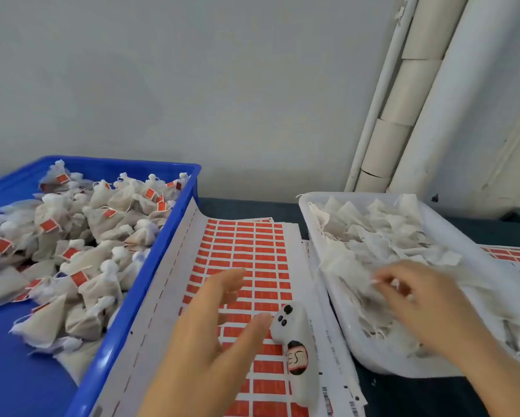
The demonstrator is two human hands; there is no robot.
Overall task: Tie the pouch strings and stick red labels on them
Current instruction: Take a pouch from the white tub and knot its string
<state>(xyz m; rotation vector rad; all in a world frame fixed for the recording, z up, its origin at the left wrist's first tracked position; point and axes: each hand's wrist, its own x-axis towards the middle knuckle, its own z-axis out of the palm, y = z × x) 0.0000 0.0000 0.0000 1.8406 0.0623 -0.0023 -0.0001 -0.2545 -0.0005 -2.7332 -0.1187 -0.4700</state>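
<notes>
A sheet of red labels (252,251) lies between two trays. My left hand (210,335) hovers over the sheet, fingers spread and holding nothing. To the right, a white tray (318,236) holds a heap of untied white pouches (382,233). My right hand (418,299) reaches into that heap, blurred, its fingertips among the pouches; whether it grips one is unclear. On the left, a blue tray (174,218) is filled with tied pouches (81,236) carrying red labels.
A white controller-like device (297,341) with black buttons and a marked sticker lies on the label sheet beside my left hand. More label sheets (514,255) show under the white tray at right. A wall with white pipes (418,100) stands behind the dark table (246,207).
</notes>
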